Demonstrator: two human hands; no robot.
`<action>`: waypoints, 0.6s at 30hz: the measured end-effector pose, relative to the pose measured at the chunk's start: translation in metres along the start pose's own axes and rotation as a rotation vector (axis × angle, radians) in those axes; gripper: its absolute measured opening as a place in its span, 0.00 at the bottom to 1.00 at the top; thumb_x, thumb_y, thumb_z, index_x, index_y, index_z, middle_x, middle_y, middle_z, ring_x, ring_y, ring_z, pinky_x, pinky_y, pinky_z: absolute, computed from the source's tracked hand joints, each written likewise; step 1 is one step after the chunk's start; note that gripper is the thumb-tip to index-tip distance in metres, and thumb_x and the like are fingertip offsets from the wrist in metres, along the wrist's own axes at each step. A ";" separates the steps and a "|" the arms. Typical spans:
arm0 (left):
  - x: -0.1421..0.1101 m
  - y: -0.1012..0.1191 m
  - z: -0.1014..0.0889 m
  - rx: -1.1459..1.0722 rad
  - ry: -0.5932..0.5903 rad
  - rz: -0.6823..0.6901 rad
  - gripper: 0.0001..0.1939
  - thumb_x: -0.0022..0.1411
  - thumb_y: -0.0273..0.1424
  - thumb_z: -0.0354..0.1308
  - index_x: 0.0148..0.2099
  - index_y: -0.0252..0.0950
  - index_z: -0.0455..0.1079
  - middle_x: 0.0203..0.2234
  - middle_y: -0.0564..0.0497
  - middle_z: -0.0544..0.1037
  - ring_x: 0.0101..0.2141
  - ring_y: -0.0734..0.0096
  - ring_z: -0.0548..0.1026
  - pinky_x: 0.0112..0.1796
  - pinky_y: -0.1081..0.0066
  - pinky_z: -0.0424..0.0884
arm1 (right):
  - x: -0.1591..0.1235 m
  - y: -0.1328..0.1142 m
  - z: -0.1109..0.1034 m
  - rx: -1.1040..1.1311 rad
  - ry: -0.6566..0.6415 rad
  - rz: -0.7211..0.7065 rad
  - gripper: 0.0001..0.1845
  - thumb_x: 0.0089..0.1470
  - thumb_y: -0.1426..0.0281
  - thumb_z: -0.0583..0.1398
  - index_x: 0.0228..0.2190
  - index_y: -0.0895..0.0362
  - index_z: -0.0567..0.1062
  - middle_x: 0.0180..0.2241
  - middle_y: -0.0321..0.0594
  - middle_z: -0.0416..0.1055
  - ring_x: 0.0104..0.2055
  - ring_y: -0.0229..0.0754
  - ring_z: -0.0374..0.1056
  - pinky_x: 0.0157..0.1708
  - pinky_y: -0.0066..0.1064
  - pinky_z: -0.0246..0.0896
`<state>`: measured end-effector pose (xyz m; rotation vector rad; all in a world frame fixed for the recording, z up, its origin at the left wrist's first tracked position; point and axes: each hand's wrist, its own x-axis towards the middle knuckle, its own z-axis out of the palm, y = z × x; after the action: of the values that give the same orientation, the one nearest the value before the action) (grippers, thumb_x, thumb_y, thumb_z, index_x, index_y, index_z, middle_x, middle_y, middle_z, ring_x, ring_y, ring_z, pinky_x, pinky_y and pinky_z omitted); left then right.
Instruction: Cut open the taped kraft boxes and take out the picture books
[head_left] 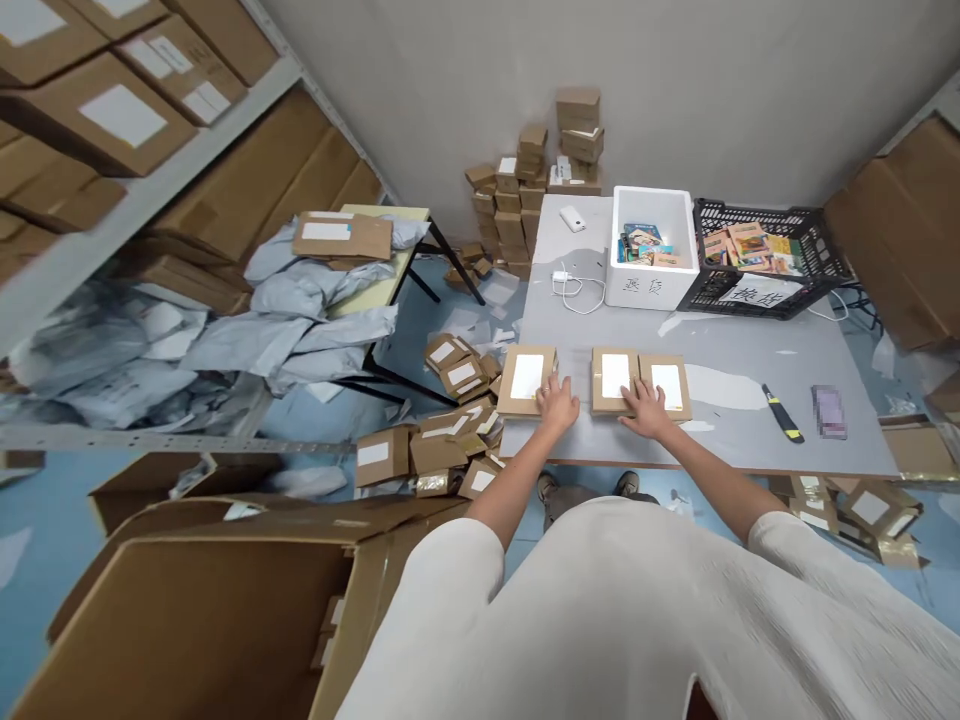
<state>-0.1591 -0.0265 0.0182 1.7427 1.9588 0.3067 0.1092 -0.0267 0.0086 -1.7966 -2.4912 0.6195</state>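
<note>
Three small cardboard boxes with white labels lie along the front of the grey table [574,360]. My left hand [556,403], fingers spread, rests at the right edge of the leftmost box [517,392]. My right hand [646,406] has its fingers apart where the middle box [606,388] meets the right box [677,372]; those two sit side by side. Neither hand is wrapped round a box. Right of them lie a black and yellow utility knife [783,414] and a blurred purple object [829,412].
A white foam box [649,285] and a black crate [750,300], both holding small colourful packs, stand at the table's back. Beside them are a white device [572,218] and cable [581,300]. Cartons [510,215] pile up behind; a large open carton [225,620] is at lower left.
</note>
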 end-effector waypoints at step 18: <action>-0.013 -0.023 -0.004 0.025 -0.046 -0.091 0.37 0.68 0.33 0.59 0.77 0.42 0.61 0.79 0.38 0.54 0.77 0.42 0.51 0.74 0.45 0.49 | 0.044 -0.048 0.015 0.148 0.001 -0.040 0.32 0.67 0.61 0.60 0.68 0.54 0.73 0.73 0.55 0.60 0.73 0.62 0.57 0.70 0.54 0.56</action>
<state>-0.1799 -0.0418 0.0137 1.6551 2.0103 0.2091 0.0471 -0.0042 0.0004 -1.6910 -2.4030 0.7785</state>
